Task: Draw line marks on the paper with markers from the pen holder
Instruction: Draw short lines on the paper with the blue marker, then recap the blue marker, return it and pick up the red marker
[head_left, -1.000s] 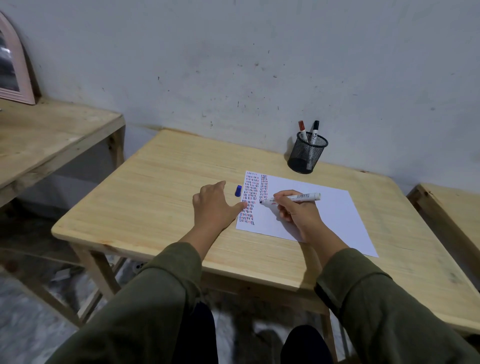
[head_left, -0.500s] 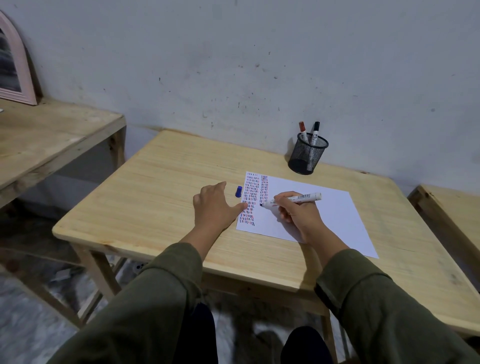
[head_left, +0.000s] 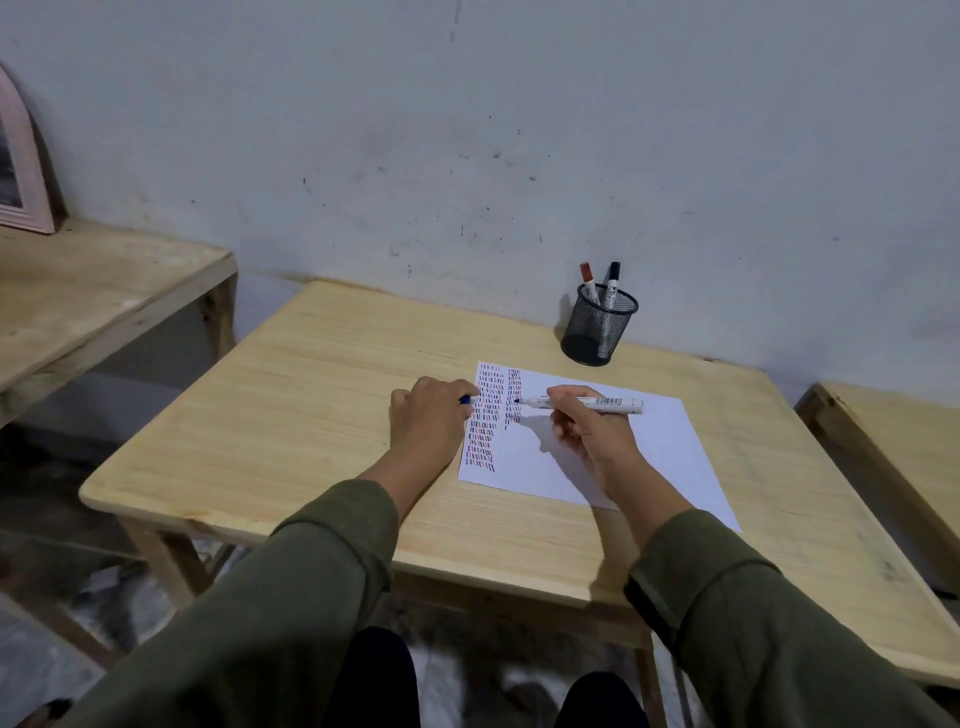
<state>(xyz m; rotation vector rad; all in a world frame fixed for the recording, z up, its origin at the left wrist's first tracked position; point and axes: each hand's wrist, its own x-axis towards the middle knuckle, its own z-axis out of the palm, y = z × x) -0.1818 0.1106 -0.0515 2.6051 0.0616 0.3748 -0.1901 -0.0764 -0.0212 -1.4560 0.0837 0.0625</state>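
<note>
Lying flat on the wooden table (head_left: 311, 395), the white paper (head_left: 613, 452) is marked along its left part with two columns of short red and blue dashes (head_left: 488, 415). A white marker (head_left: 582, 404) is gripped in the right hand (head_left: 592, 431), its blue tip set at the second column. The left hand (head_left: 428, 421) is curled at the sheet's left edge, where a small blue cap (head_left: 465, 399) is partly covered by its fingers; whether the cap is held cannot be told. Behind the paper, near the wall, a black mesh pen holder (head_left: 597, 327) is seen with a red-capped marker (head_left: 588, 283) and a black-capped marker (head_left: 612, 279) standing inside.
</note>
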